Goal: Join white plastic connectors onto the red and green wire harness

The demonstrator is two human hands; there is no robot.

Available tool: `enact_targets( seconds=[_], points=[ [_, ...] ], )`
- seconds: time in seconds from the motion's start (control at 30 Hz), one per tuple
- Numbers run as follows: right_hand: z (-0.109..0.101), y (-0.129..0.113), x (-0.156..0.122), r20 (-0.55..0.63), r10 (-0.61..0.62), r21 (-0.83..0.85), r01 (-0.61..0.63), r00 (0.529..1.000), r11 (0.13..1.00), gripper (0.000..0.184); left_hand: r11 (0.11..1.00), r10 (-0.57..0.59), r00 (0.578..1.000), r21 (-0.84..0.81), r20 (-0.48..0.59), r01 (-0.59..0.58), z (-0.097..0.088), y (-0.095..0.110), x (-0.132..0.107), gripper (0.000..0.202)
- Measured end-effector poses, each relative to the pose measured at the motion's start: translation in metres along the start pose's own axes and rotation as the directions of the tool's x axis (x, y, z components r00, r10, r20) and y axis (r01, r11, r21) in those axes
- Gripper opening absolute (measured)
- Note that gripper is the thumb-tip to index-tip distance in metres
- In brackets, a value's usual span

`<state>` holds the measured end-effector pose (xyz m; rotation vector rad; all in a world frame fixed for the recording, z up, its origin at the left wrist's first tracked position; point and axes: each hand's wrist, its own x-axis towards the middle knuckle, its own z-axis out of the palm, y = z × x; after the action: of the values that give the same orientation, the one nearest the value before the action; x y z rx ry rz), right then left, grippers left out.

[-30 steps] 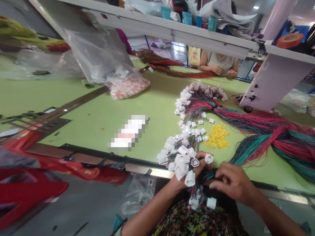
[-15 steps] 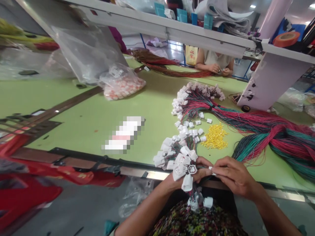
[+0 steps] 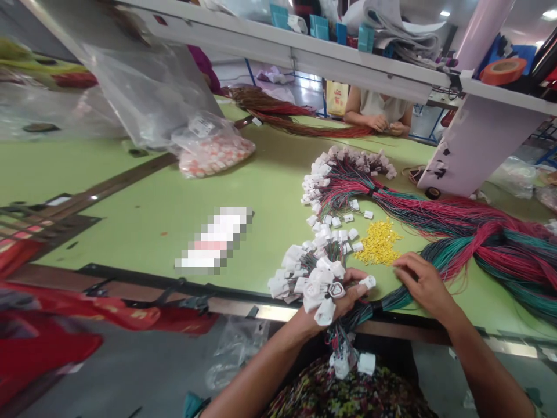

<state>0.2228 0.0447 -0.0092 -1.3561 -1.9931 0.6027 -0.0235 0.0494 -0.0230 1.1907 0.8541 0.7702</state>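
My left hand (image 3: pixel 351 296) is closed around a white plastic connector (image 3: pixel 368 283), which sticks out past the thumb and fingertips. A cluster of white connectors (image 3: pixel 319 288) on thin wires lies over and beside this hand, and more hang below it at the table edge. My right hand (image 3: pixel 424 285) is at the near edge of a pile of small yellow pieces (image 3: pixel 378 241). Its thumb and fingers are drawn together at the tips; whether a yellow piece is between them is too small to see. Green and black wires (image 3: pixel 394 299) run between the two hands.
A thick bundle of red, green and black wires (image 3: pixel 435 212) with white connectors lies at the right. A plastic bag of orange-and-white parts (image 3: pixel 216 154) and a blurred-out flat item (image 3: pixel 215 241) are to the left. Overhead runs a shelf (image 3: pixel 304 52). Another person (image 3: pixel 378 110) sits across the table.
My right hand has moved away from the connector at my left hand, right and up to the yellow pile. My left hand keeps the connector, now turned more into view.
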Motion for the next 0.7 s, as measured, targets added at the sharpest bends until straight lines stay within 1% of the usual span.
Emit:
enact_targets(
  seconds=[0.07, 0.2, 0.3, 0.4, 0.47, 0.57, 0.7],
  points=[
    [0.002, 0.011, 0.005, 0.016, 0.067, -0.116, -0.065, 0.998, 0.991, 0.015, 0.998, 0.002, 0.998, -0.057, -0.059, -0.006, 0.002, -0.005, 0.001, 0.043],
    [0.013, 0.02, 0.008, 0.061, 0.091, -0.239, -0.074, 0.994, 0.968, 0.016, 0.998, 0.025, 0.998, -0.051, -0.054, -0.028, 0.001, -0.011, 0.002, 0.046],
    [0.019, 0.02, 0.01, 0.082, 0.067, -0.249, -0.045, 0.994, 0.968, 0.019, 0.998, 0.02, 0.999, -0.05, -0.051, -0.023, 0.001, -0.016, 0.004, 0.047],
    [0.019, 0.02, 0.011, 0.092, 0.031, -0.2, -0.012, 0.995, 0.98, 0.024, 0.998, 0.016, 0.998, -0.054, -0.061, -0.019, 0.001, -0.02, 0.005, 0.051],
    [0.017, 0.02, 0.01, 0.077, 0.024, -0.166, -0.011, 0.997, 0.986, 0.023, 0.998, 0.015, 0.997, -0.054, -0.07, -0.019, 0.002, -0.019, 0.005, 0.053],
    [0.017, 0.017, 0.008, 0.042, 0.064, -0.175, -0.056, 0.997, 0.983, 0.017, 0.999, 0.005, 0.998, -0.05, -0.065, -0.008, 0.002, -0.015, 0.005, 0.053],
    [0.021, 0.012, 0.008, 0.026, 0.149, -0.264, -0.137, 0.988, 0.955, 0.008, 0.999, -0.007, 0.998, -0.044, -0.067, 0.004, 0.002, -0.016, 0.005, 0.053]
  ],
)
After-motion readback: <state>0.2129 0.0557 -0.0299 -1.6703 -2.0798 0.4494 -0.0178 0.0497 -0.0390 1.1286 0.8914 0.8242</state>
